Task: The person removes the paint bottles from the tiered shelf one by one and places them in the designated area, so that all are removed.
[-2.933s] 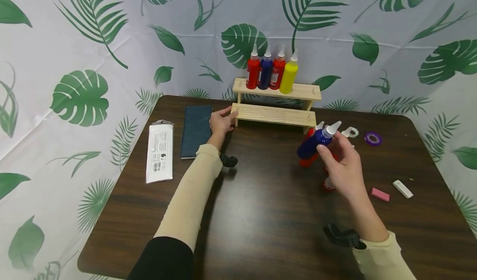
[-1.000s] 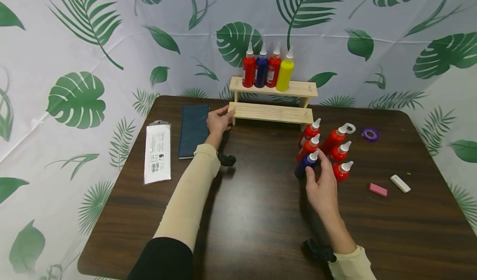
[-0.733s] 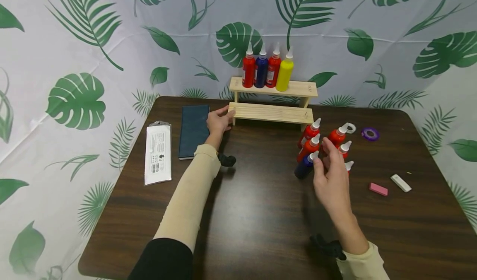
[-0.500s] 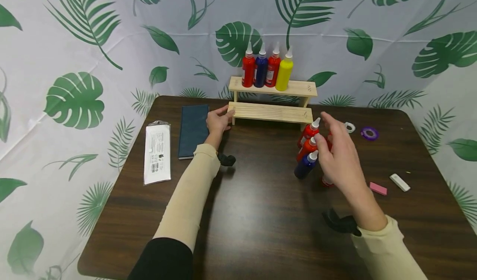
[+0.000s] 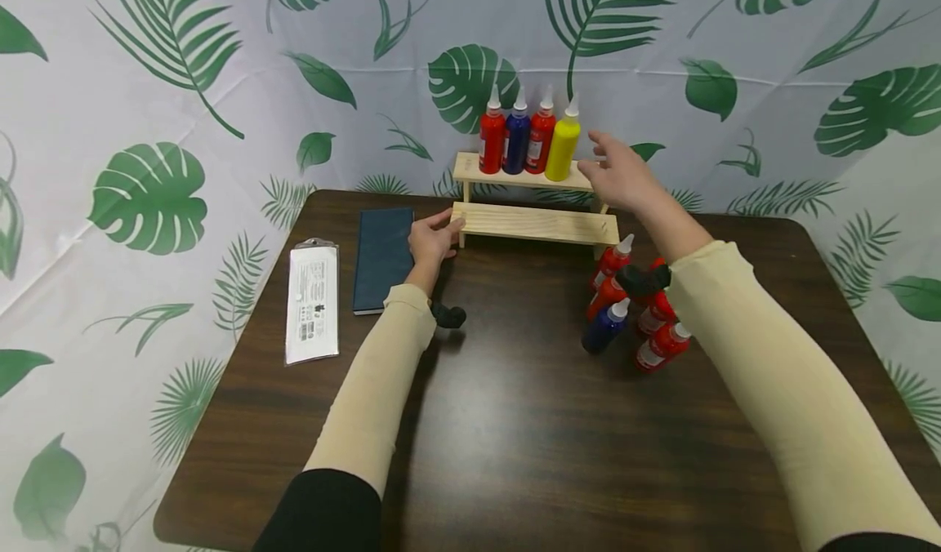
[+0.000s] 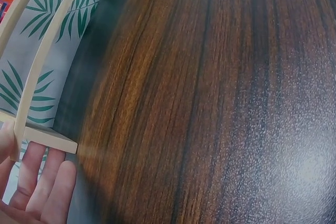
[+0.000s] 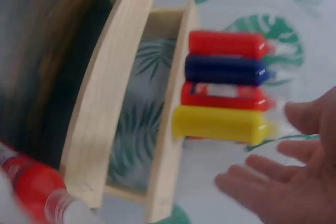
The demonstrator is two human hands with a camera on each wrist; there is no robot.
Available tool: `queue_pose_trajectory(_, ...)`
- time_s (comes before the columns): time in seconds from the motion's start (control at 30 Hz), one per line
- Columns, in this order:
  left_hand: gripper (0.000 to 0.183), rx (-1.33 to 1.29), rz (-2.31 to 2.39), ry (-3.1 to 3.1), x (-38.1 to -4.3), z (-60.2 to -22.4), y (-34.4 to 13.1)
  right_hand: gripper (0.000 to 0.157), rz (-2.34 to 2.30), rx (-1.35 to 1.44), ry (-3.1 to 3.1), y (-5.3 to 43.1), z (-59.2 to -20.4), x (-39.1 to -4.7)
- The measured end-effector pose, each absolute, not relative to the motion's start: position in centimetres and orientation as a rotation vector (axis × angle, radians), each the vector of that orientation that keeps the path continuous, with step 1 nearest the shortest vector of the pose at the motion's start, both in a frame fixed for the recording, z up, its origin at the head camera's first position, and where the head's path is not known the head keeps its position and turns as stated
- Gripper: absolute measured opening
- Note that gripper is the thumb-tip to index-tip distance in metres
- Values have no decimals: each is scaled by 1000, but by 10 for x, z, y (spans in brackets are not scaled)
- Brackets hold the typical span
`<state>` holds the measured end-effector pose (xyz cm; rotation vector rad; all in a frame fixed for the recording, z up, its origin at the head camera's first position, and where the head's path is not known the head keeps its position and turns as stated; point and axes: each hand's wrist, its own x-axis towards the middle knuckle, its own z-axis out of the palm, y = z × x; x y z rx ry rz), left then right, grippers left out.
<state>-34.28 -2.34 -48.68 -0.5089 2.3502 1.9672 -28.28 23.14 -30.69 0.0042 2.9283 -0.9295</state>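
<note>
**Right hand (image 5: 621, 175) wide beside yellow bottle (image 5: 563, 149); left hand (image 5: 431, 240) on rack (image 5: 537, 223)**

The left hand holds the lower step by its left end, thumb on top, fingers beneath by the leg. The right hand is at the rack's other end, thumb and fingers spread, with a narrow gap between it and the yellow bottle.

On the upper step a red bottle (image 5: 492, 142), a blue bottle (image 5: 516, 142), a second red bottle (image 5: 540, 142) and the yellow bottle stand close together. The row starts near the left edge; past the yellow bottle, the step runs on to its right edge. The rack stands near the back edge of the table (image 5: 485, 438).

More bottles crowd the table in front of the rack's right end: red ones (image 5: 662, 346) and a dark blue one (image 5: 603, 328), the front reds just beside it. The right sleeve (image 5: 794, 372) passes over this group and covers part of it. Left of the left hand lie a notebook (image 5: 384, 258) and, nearer the table's left edge, a white pack (image 5: 312, 300). Dark tabletop stretches between the two arms.
</note>
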Motion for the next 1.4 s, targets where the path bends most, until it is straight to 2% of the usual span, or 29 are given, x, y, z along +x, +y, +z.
queue_pose_trajectory(0.3, 37, -494, 1956, 2374, -345, -485, -25, 64, -1259, 257, 2949, 218, -333, -340)
queue_pose_trajectory(0.7, 37, -487, 1948, 2362, -345, -486, -23, 53, -1609, 457, 2907, 206, -356, -351)
queue_pose_trajectory(1.03, 37, -452, 1977, 2344, -341, -485, -21, 53, -1532, 350, 2850, 222, -342, -336)
queue_pose_trajectory(1.4, 38, -481, 1982, 2361, -342, -488, -24, 59, -1554, 156, 2698, 245, -320, -272)
